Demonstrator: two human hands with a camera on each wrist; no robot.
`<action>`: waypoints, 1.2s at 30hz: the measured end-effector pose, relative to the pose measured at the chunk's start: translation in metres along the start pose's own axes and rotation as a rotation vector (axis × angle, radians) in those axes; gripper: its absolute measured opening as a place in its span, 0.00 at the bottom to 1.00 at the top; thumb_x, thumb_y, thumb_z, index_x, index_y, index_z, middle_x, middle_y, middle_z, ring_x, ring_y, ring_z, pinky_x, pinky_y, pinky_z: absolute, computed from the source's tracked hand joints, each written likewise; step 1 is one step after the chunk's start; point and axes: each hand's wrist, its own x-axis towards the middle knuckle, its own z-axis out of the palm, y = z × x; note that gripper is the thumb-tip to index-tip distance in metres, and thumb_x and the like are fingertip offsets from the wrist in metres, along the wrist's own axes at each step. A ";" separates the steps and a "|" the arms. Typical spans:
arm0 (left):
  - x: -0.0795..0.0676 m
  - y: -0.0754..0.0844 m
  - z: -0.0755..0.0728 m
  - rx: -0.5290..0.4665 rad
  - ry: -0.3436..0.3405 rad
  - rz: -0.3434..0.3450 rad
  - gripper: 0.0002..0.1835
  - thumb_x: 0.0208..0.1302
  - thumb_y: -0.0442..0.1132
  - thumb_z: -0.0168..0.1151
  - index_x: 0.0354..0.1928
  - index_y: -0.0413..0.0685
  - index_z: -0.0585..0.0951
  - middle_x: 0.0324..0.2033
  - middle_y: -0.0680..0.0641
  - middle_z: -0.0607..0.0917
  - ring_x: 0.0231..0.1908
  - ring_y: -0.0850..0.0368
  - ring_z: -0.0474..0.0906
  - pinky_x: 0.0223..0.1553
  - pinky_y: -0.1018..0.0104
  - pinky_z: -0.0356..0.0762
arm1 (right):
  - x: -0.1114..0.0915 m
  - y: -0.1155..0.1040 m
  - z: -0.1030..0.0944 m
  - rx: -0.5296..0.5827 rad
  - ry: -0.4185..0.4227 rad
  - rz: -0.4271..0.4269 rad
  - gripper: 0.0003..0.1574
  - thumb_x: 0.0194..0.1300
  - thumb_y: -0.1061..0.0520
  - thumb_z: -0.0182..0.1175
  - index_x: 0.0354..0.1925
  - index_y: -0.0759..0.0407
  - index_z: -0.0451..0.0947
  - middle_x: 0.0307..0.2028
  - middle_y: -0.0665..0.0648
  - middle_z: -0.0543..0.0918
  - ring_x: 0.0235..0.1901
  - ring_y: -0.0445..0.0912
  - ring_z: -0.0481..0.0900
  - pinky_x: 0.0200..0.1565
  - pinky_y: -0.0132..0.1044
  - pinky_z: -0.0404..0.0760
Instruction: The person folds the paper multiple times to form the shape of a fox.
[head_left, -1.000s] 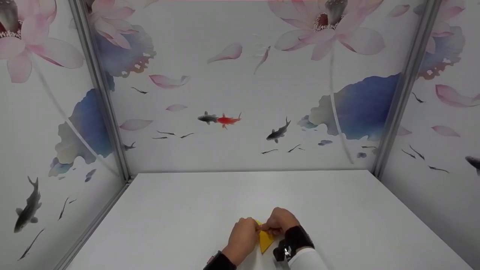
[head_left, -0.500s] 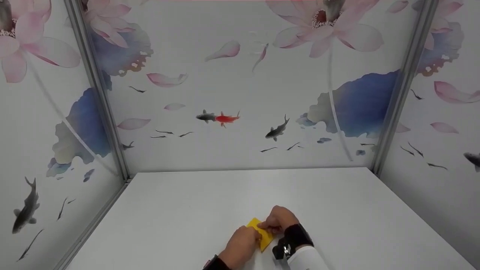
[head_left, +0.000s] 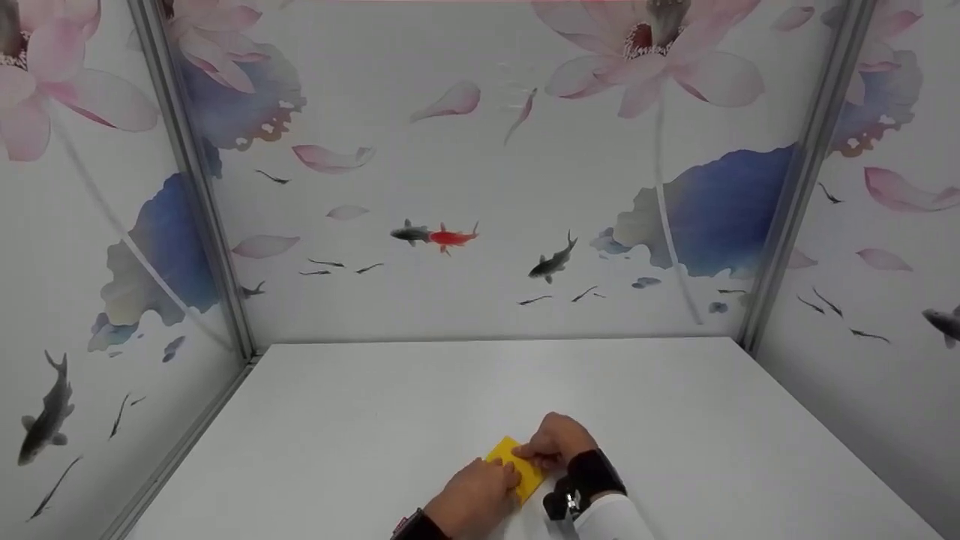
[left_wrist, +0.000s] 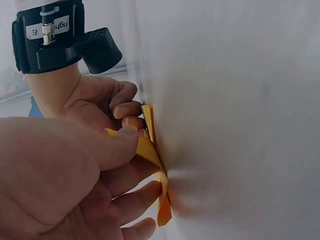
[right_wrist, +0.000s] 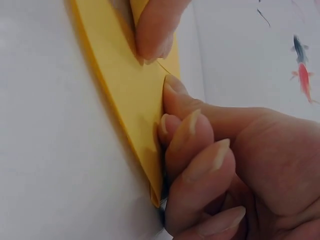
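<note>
A folded piece of yellow paper [head_left: 530, 484] lies on the white table near its front, between both hands. My left hand [head_left: 478, 493] pinches a raised flap of the paper [left_wrist: 148, 151], its thumb on the near side and fingers behind, as the left wrist view shows. From the right side, my right hand [head_left: 561, 440] holds the paper's edge with thumb and curled fingers. Up close in the right wrist view, the folded paper [right_wrist: 122, 87] shows layered edges and a narrow folded tip near the bottom. Part of the sheet is hidden under the left fingers.
The white tabletop [head_left: 360, 420] stretches around the hands. Behind it stands a back wall [head_left: 465, 300] printed with fish and lotus flowers, with similar side walls and grey metal corner posts [head_left: 806, 172]. Each wrist wears a black strap; a small camera [left_wrist: 97, 50] sits on the right one.
My left hand has slid down and left along the paper, uncovering more of its upper part. The paper looks wider and flatter now. My right hand has stayed nearly in place.
</note>
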 end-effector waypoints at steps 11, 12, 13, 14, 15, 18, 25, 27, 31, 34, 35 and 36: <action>-0.005 -0.004 -0.005 -0.043 -0.224 -0.072 0.47 0.67 0.72 0.66 0.83 0.64 0.67 0.83 0.58 0.68 0.86 0.59 0.57 0.87 0.53 0.53 | -0.001 0.000 -0.001 0.035 -0.035 -0.014 0.24 0.67 0.41 0.77 0.24 0.56 0.88 0.16 0.45 0.76 0.17 0.37 0.70 0.26 0.26 0.70; -0.006 -0.005 -0.005 -0.043 -0.221 -0.075 0.48 0.66 0.72 0.67 0.83 0.65 0.67 0.83 0.58 0.68 0.85 0.59 0.58 0.86 0.53 0.55 | -0.001 0.000 -0.001 0.031 -0.035 -0.019 0.24 0.67 0.41 0.77 0.23 0.55 0.88 0.16 0.45 0.76 0.17 0.37 0.69 0.26 0.26 0.69; -0.007 -0.005 -0.005 -0.046 -0.221 -0.080 0.48 0.65 0.73 0.67 0.83 0.66 0.67 0.83 0.59 0.68 0.85 0.59 0.59 0.86 0.53 0.58 | 0.000 0.000 -0.001 0.031 -0.033 -0.025 0.24 0.67 0.41 0.77 0.22 0.55 0.88 0.16 0.45 0.76 0.17 0.37 0.70 0.25 0.26 0.69; -0.007 -0.005 -0.005 -0.054 -0.224 -0.087 0.49 0.65 0.73 0.68 0.83 0.67 0.66 0.83 0.59 0.67 0.84 0.59 0.60 0.85 0.52 0.61 | 0.000 0.001 -0.001 0.027 -0.029 -0.028 0.25 0.67 0.41 0.77 0.21 0.55 0.87 0.15 0.45 0.76 0.17 0.37 0.69 0.25 0.26 0.69; -0.008 -0.006 -0.005 -0.065 -0.226 -0.092 0.49 0.64 0.74 0.68 0.83 0.68 0.66 0.83 0.60 0.67 0.84 0.59 0.61 0.83 0.51 0.65 | 0.000 0.001 -0.001 0.024 -0.025 -0.031 0.25 0.67 0.41 0.77 0.20 0.54 0.87 0.15 0.45 0.76 0.17 0.37 0.69 0.25 0.27 0.68; -0.009 -0.008 -0.007 -0.082 -0.236 -0.081 0.48 0.64 0.74 0.68 0.83 0.69 0.66 0.84 0.60 0.67 0.84 0.59 0.62 0.80 0.49 0.69 | 0.002 0.002 -0.001 0.017 -0.015 -0.036 0.25 0.66 0.41 0.77 0.20 0.54 0.86 0.15 0.46 0.76 0.17 0.37 0.69 0.25 0.27 0.67; -0.005 -0.020 -0.014 -0.017 -0.275 0.033 0.45 0.70 0.71 0.65 0.83 0.62 0.67 0.84 0.55 0.67 0.83 0.58 0.64 0.81 0.51 0.69 | 0.004 0.002 0.000 0.008 -0.028 -0.041 0.26 0.67 0.41 0.77 0.20 0.54 0.86 0.15 0.46 0.77 0.17 0.37 0.70 0.25 0.27 0.66; -0.004 -0.023 -0.015 -0.023 -0.283 0.039 0.45 0.70 0.71 0.65 0.83 0.62 0.67 0.84 0.55 0.66 0.83 0.57 0.64 0.81 0.49 0.69 | 0.003 0.003 0.000 -0.002 -0.027 -0.043 0.26 0.67 0.41 0.77 0.19 0.53 0.86 0.15 0.46 0.77 0.17 0.37 0.69 0.24 0.27 0.66; -0.005 -0.023 -0.014 -0.065 -0.254 0.029 0.46 0.68 0.70 0.68 0.84 0.68 0.65 0.83 0.56 0.69 0.80 0.58 0.69 0.77 0.45 0.75 | 0.003 0.006 -0.002 -0.023 -0.007 -0.053 0.28 0.67 0.40 0.77 0.17 0.53 0.85 0.14 0.46 0.76 0.16 0.38 0.69 0.23 0.28 0.66; -0.006 -0.021 -0.012 -0.123 -0.227 -0.031 0.48 0.65 0.69 0.73 0.83 0.79 0.61 0.80 0.57 0.73 0.75 0.55 0.75 0.72 0.39 0.78 | 0.002 0.006 -0.002 -0.034 -0.005 -0.066 0.28 0.67 0.40 0.76 0.18 0.53 0.85 0.14 0.46 0.77 0.17 0.38 0.70 0.24 0.28 0.66; -0.007 -0.021 -0.011 -0.151 -0.224 -0.055 0.50 0.63 0.69 0.74 0.83 0.82 0.60 0.79 0.57 0.74 0.73 0.54 0.77 0.70 0.37 0.79 | 0.003 0.006 -0.002 -0.035 -0.010 -0.071 0.27 0.68 0.39 0.76 0.18 0.53 0.86 0.15 0.46 0.77 0.17 0.38 0.70 0.24 0.28 0.67; -0.007 -0.020 -0.011 -0.164 -0.220 -0.068 0.50 0.63 0.68 0.75 0.83 0.85 0.59 0.79 0.57 0.75 0.73 0.54 0.78 0.70 0.36 0.78 | 0.003 0.006 -0.003 -0.031 -0.017 -0.071 0.27 0.68 0.40 0.76 0.18 0.53 0.86 0.15 0.46 0.77 0.17 0.38 0.70 0.24 0.28 0.66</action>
